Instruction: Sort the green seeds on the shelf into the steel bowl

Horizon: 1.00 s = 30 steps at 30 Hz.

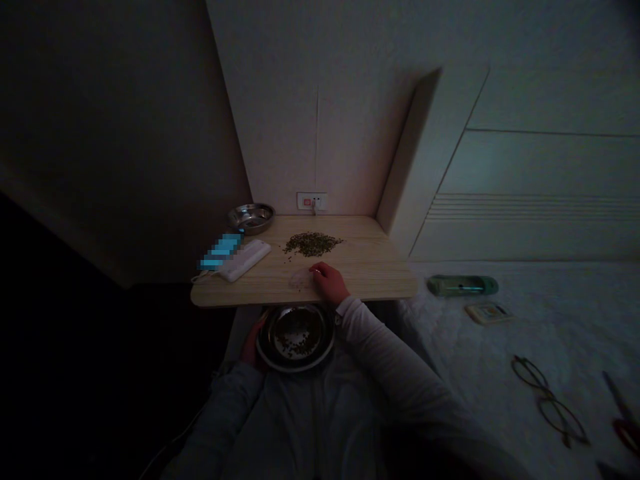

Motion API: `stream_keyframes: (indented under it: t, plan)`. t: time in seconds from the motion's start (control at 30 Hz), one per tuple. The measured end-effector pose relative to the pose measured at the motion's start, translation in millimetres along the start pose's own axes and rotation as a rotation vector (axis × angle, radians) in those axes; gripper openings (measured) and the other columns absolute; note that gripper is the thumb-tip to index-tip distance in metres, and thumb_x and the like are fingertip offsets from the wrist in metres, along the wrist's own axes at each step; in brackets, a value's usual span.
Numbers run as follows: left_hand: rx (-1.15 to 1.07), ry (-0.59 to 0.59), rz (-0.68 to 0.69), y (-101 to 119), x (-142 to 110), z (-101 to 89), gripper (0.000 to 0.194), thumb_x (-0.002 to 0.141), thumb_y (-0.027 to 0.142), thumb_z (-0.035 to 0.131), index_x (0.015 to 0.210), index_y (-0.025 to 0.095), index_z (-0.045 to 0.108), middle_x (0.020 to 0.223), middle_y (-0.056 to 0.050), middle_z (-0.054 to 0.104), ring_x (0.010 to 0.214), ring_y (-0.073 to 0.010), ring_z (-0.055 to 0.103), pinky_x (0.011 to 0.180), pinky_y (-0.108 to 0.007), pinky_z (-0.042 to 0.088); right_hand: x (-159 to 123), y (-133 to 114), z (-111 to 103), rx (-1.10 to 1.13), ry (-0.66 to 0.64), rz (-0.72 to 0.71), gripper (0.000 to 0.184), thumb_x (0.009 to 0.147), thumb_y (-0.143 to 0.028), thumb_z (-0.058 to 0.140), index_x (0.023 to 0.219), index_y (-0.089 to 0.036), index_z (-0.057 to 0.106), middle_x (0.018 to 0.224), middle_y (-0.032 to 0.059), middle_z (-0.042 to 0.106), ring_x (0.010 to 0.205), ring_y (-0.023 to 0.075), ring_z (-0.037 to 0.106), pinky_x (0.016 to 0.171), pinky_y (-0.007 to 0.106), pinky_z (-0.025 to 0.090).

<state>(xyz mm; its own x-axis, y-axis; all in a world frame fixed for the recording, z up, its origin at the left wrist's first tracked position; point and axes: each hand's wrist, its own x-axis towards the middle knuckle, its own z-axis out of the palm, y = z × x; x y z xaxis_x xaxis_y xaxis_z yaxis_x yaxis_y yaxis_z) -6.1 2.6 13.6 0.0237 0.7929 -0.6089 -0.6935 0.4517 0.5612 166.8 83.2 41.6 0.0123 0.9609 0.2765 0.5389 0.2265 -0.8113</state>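
Observation:
My left hand (253, 341) grips the left rim of a round metal bowl (270, 355) held just below the table's front edge. Small dark grains (300, 345) lie scattered inside that bowl. Over the front part of the wooden table (370, 283), my right hand (330, 283) is closed, its fingers pinching a clear, thin plastic piece (300, 279) whose kind I cannot make out. A few loose grains lie by this piece. Beyond my right hand spreads a flat pile of small greenish-brown grains (313, 244).
Another metal bowl (251, 218) stands at the table's back left. A lit phone (220, 251) and a white power strip (246, 260) lie in front of it. A wall socket (312, 201) is behind. On the bed lie a green bottle (463, 285), glasses (547, 397) and scissors (623, 417).

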Motion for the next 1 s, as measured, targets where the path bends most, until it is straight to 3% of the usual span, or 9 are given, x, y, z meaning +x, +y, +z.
stream_keyframes:
  t: [0.27,0.37,0.57,0.8,1.0]
  plan:
    - [0.12,0.157,0.072,0.2,-0.1,1.9,0.022,0.069,0.018,0.042,0.058,0.016,0.061,0.042,-0.001,0.059,0.074,-0.0181,0.059,0.073,-0.028,0.044,2.2,1.9,1.8,-0.014,0.044,0.004,0.02,0.07,-0.022,0.037,0.078,-0.017,0.054,0.072,0.0006,0.056,0.068,0.0108,0.048,0.063,0.022,0.035]
    - [0.161,0.192,0.088,-0.1,1.6,2.0,0.021,0.067,0.018,0.043,0.054,0.018,0.059,0.046,-0.001,0.062,0.079,-0.0187,0.058,0.073,-0.028,0.044,2.2,1.4,0.8,-0.042,0.084,0.047,0.019,0.071,-0.022,0.036,0.077,-0.018,0.054,0.071,0.0004,0.055,0.067,0.0107,0.047,0.064,0.022,0.035]
    - [0.19,0.195,0.084,0.0,3.3,0.9,0.021,0.068,0.02,0.042,0.056,0.018,0.059,0.058,-0.002,0.066,0.086,-0.0194,0.055,0.074,-0.029,0.044,-1.5,-0.8,-1.6,-0.062,0.182,0.109,0.02,0.071,-0.027,0.035,0.072,-0.018,0.052,0.067,0.0001,0.053,0.064,0.0106,0.046,0.062,0.022,0.035]
    - [0.206,0.239,0.111,0.4,-0.8,6.1,0.026,0.07,0.018,0.04,0.052,0.019,0.058,0.043,0.002,0.06,0.078,-0.0161,0.058,0.074,-0.026,0.044,-0.6,-0.2,-1.4,-0.053,0.149,0.109,0.019,0.071,-0.027,0.036,0.07,-0.018,0.052,0.064,-0.0005,0.052,0.062,0.0099,0.045,0.061,0.021,0.035]
    - [0.16,0.165,0.108,-1.0,0.2,3.1,0.028,0.072,0.018,0.038,0.056,0.017,0.06,0.047,0.0,0.062,0.078,-0.0154,0.058,0.075,-0.025,0.042,-0.1,-0.4,-1.8,-0.072,0.148,0.123,0.018,0.07,-0.026,0.037,0.07,-0.018,0.053,0.066,0.0004,0.054,0.063,0.0108,0.046,0.061,0.022,0.034]
